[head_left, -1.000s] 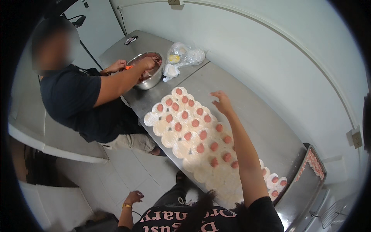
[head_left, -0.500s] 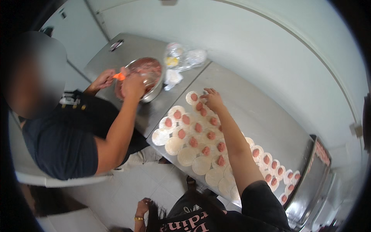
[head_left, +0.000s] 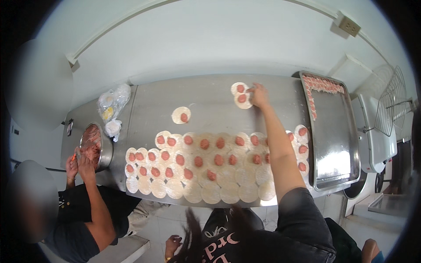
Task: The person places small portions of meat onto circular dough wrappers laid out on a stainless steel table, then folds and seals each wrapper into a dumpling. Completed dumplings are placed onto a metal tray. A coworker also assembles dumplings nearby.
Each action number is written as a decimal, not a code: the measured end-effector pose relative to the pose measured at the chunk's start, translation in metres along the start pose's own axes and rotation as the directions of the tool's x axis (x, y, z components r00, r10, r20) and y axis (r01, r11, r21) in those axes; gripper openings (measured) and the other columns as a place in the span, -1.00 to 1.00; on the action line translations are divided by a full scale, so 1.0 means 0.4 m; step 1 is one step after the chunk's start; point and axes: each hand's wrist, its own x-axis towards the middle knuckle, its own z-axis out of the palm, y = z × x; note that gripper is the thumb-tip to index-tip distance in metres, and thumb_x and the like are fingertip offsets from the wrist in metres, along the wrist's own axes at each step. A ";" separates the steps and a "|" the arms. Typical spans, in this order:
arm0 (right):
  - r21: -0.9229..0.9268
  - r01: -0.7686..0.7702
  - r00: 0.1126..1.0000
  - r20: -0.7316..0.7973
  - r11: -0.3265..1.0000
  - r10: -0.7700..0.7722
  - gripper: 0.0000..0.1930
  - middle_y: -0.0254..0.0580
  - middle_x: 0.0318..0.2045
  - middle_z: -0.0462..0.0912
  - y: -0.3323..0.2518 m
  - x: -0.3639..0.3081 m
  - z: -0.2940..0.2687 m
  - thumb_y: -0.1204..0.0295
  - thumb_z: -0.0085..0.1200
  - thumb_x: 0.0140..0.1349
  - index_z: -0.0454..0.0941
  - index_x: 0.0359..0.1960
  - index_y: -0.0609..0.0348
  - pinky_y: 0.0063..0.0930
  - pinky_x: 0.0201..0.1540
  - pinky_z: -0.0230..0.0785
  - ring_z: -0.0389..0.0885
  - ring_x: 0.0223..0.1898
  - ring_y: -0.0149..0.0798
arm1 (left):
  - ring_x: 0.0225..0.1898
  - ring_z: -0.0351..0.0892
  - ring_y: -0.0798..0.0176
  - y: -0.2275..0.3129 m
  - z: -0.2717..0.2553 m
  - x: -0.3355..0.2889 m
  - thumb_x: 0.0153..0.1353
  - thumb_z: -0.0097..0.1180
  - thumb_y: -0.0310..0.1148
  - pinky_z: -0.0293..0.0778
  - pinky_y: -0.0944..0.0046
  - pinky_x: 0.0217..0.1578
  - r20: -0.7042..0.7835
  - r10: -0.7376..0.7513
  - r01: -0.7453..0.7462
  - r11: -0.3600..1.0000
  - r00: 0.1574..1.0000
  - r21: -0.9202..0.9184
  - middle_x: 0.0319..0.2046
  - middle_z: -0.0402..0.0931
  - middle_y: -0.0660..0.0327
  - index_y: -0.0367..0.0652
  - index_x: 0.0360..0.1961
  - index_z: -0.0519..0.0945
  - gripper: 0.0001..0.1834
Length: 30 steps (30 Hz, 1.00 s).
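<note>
At the far middle of the table, my right hand [head_left: 258,94] closes its fingers at the edge of a round dough wrapper [head_left: 237,105] topped with pink minced meat. A second topped wrapper [head_left: 235,87] overlaps it. My left hand [head_left: 173,244] hangs low at the lower edge, away from the table, fingers loosely bent and apart, with nothing visible in it. Several rows of wrappers cover the near half of the steel table [head_left: 210,122]; many carry a lump of meat, and the nearest row [head_left: 211,195] is bare. One topped wrapper [head_left: 177,115] lies alone to the left.
A steel tray [head_left: 335,144] with small filled pieces along two edges lies at the right. At the left a co-worker's hands work over a steel bowl [head_left: 105,151] of minced meat. Plastic bags [head_left: 115,103] lie behind it. A wire rack [head_left: 386,105] stands far right.
My view has swung right, bringing the tray fully in. My right hand has moved rightward from the far left wrappers, and two overlapping topped wrappers now lie at its fingers.
</note>
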 end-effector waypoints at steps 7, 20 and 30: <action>0.049 -0.249 0.958 -0.136 0.967 0.254 -0.64 -0.02 0.16 0.33 0.325 -0.211 -0.180 0.42 0.16 -0.14 0.62 -0.20 0.05 -0.24 0.19 0.20 0.33 0.14 0.03 | -0.51 0.65 0.26 0.206 0.091 -0.022 0.06 0.21 -0.37 0.53 0.37 -0.53 0.099 0.065 -0.074 0.993 0.993 0.094 -0.43 0.62 0.07 -0.31 -0.18 0.54 -0.68; 0.059 -0.153 0.923 -0.348 0.986 0.164 -0.59 0.21 0.04 0.38 0.116 -0.227 -0.181 0.65 0.00 -0.08 0.48 -0.10 0.25 -0.17 0.12 0.26 0.36 0.09 0.14 | -0.48 0.66 0.25 0.193 0.117 -0.047 0.07 0.21 -0.32 0.53 0.35 -0.45 0.035 0.185 -0.188 0.965 0.982 0.180 -0.39 0.62 0.04 -0.28 -0.17 0.54 -0.67; 0.216 0.482 0.849 0.122 0.849 -0.513 -0.60 -0.18 0.23 0.27 -0.525 -0.099 0.153 0.52 -0.04 0.08 0.54 -0.01 -0.11 -0.06 0.27 0.02 0.11 0.29 0.02 | -0.49 0.66 0.23 -0.048 0.098 -0.155 0.10 0.18 -0.33 0.53 0.33 -0.50 -0.100 -0.115 0.104 0.989 0.988 -0.108 -0.42 0.62 0.07 -0.33 -0.19 0.53 -0.69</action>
